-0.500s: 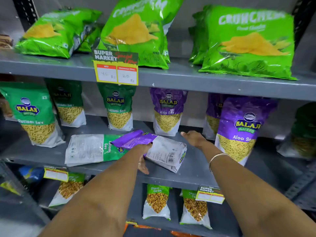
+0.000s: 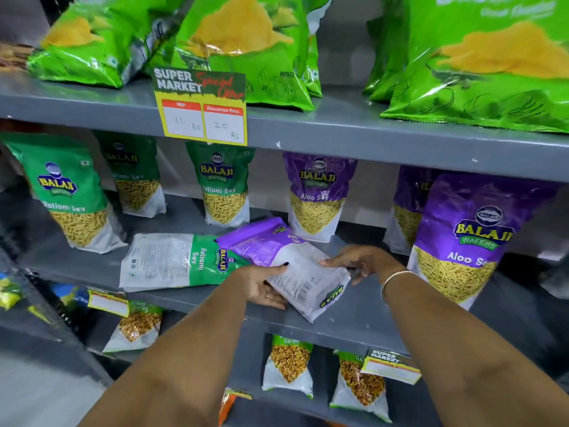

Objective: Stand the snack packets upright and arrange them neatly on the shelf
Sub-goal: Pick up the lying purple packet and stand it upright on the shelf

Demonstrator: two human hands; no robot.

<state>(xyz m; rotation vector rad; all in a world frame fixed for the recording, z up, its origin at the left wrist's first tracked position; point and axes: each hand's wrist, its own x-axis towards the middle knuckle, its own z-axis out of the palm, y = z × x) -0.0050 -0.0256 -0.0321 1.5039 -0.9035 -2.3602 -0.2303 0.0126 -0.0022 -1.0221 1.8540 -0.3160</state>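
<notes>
A purple Aloo Sev packet (image 2: 286,260) lies back-side up on the grey middle shelf (image 2: 354,315), its lower end over the front edge. My left hand (image 2: 261,288) grips its left side with the thumb on top. My right hand (image 2: 357,260) holds its right edge. A green Ratlami Sev packet (image 2: 175,260) lies flat just to the left, partly under the purple one. Upright green packets (image 2: 224,186) and purple packets (image 2: 317,195) stand behind along the shelf.
Large green chip bags (image 2: 246,47) fill the top shelf, with a yellow price card (image 2: 203,109) hanging from its edge. A big upright purple packet (image 2: 462,238) stands close on the right. Small snack packets (image 2: 289,365) stand on the shelf below.
My right hand has come from the bare shelf onto the purple packet's right edge. My left hand has shifted its grip on the left side, and the packet has turned slightly.
</notes>
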